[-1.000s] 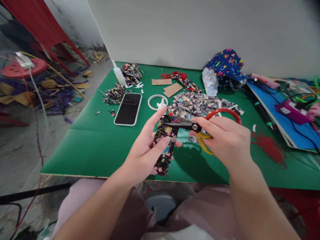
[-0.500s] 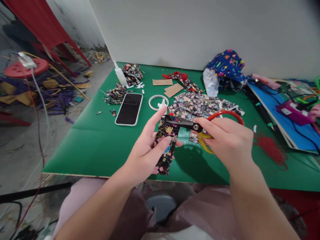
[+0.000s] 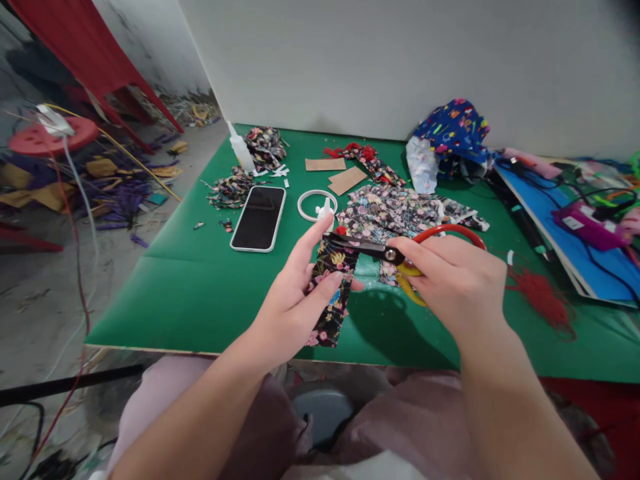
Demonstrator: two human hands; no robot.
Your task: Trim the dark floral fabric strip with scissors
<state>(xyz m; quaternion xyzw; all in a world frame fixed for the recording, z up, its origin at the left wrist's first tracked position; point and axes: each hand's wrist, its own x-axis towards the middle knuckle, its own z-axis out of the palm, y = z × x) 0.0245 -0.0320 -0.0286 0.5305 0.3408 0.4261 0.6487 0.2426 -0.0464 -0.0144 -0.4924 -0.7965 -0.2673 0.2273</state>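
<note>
In my left hand [image 3: 295, 300] is a strip of black floral fabric [image 3: 333, 323], pinched under the thumb with the fingers behind it. My right hand [image 3: 453, 280] grips scissors [image 3: 367, 249] with one red and one yellow handle. Their dark blades lie across the top end of the strip, near my left index fingertip, and look nearly closed. Beyond the blades, a heap of floral fabric [image 3: 385, 207] lies on the green table [image 3: 190, 300]. A white ring-shaped item [image 3: 300, 207] sits just past my left fingertips.
Left of the hands lie a phone [image 3: 258, 220], fabric scraps [image 3: 230, 189] and a white glue bottle [image 3: 241, 152]. Brown card pieces [image 3: 347, 180] are at the back. On the right are red threads [image 3: 543, 300], a blue board [image 3: 565, 247] and a purple device [image 3: 590, 223].
The scissors' handles have drawn slightly closer together, closing the blades at the strip's top edge. Both hands stay in nearly the same place.
</note>
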